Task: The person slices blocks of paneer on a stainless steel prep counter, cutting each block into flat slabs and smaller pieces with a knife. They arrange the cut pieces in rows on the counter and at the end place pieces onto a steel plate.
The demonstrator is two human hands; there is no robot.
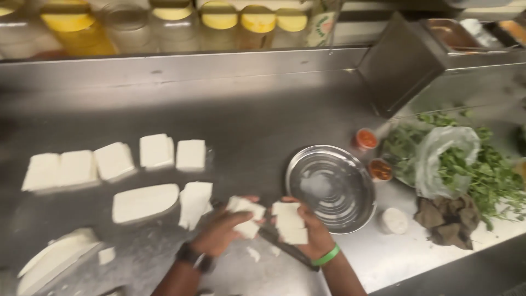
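Observation:
My left hand (222, 233), with a dark watch on the wrist, holds white cheese pieces (245, 215) just above the steel counter. My right hand (312, 235), wearing a green wristband, grips a stack of white cheese pieces (289, 221) and lies over a dark-handled knife (285, 248) on the counter. An empty round steel bowl (332, 186) sits right beside my right hand. White slabs (143, 201) lie to the left of my hands.
More white blocks (114, 160) line the counter at left, and a larger slab (52, 257) lies at the front left. Green herbs (487, 175), a clear plastic bag (441, 159), two small red sauce cups (366, 139), a brown cloth (449, 219) lie right. Jars (219, 16) stand behind.

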